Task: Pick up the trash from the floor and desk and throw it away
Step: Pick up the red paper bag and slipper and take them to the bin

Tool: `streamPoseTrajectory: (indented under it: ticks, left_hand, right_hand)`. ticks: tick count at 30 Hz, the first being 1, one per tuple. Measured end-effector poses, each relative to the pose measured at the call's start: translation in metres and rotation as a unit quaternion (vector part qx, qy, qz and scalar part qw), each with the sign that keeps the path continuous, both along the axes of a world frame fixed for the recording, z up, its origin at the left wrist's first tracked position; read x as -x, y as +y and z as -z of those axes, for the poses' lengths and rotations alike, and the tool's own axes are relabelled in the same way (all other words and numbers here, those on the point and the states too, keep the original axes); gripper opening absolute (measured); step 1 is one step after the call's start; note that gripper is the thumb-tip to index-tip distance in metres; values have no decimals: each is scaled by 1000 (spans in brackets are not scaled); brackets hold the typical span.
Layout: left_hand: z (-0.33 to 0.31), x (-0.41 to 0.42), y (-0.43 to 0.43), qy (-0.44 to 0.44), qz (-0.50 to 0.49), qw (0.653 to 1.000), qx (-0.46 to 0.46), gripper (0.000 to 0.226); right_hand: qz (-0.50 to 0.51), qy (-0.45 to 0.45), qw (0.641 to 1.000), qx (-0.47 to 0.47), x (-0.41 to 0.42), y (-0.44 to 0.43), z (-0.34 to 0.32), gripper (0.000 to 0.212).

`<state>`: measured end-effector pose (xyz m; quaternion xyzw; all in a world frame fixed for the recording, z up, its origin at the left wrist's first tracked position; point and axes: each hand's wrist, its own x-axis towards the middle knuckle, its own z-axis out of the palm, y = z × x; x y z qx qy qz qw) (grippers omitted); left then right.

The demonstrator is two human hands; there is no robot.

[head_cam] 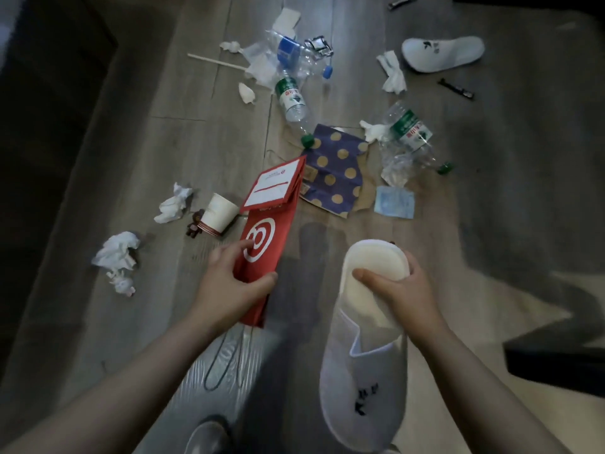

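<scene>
The left hand (229,276) is pinching the red paper bag (268,237) near its handle end, fingers spread on the printed face and thumb hooking the edge. The bag is folded flat by the floor (183,152). It is probably light, creased and slippery, so the cord handles (222,365) look the surer hold. Right of the bag, the right hand (402,290) is curling round a white slipper (363,371). Just left of the bag a paper cup (219,213) is lying tipped, contents unseen. Beyond the bag, crushed bottles (291,99) are looking empty.

Hotel-like room: white slippers (442,52), plank floor (196,142).
</scene>
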<state>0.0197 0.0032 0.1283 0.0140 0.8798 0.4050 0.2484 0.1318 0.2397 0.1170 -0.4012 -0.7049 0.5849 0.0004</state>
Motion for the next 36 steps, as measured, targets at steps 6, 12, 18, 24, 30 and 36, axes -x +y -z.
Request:
streamPoseTrajectory:
  ticks: [6,12,18,24,30,36]
  left_hand:
    - [-156,-20,31,-5,33,999,-14,62]
    - [-360,-30,59,34,104,993,-37,68]
    - [-547,-47,88,69,141,982,-107,73]
    - [-682,-63,91,106,150,962,-202,68]
    - [-765,-81,79,110,254,911,-305,64]
    - [-815,-139,89,88,370,850,-364,63]
  right_hand:
    - [57,-18,998,-5,-31,11,-154,55]
    - [84,19,995,-43,-40,27,-359,53]
    - [108,81,983,-122,-58,31,-555,59]
    - [173,132,959,-182,-96,13,-714,57]
    - [280,184,909,-248,-156,-41,-810,45]
    - [397,193,846,-298,-237,-99,-857,41]
